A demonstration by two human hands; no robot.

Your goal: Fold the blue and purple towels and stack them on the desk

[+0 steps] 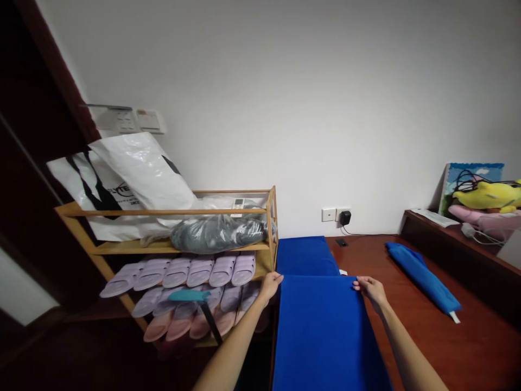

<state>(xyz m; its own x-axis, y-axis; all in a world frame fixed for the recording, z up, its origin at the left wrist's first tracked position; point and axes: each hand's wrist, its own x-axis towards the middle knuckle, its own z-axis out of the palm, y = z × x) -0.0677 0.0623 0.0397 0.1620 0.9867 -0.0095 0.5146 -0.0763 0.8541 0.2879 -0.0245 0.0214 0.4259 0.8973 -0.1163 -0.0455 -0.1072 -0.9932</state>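
Between my two hands stretches a blue cloth [319, 331], its far edge pulled straight. My left hand [272, 284] pinches its far left corner, close to the rack's right post. At the far right corner, my right hand [371, 288] grips the cloth between thumb and fingers. Beyond that edge, another blue fabric piece [305, 255] lies flat against the wall; I cannot tell whether it is part of the same cloth. Farther right, a rolled or folded blue cloth [423, 277] with a white tag rests on the reddish-brown desk [472, 347].
On the left stands a wooden rack [101, 248] with several slippers [199, 271], a white bag [142, 168] and a plastic-wrapped dark bundle [220, 233]. A black plug [345, 218] sits in the wall socket. A raised shelf [431, 231] at right holds a yellow plush toy [488, 194].
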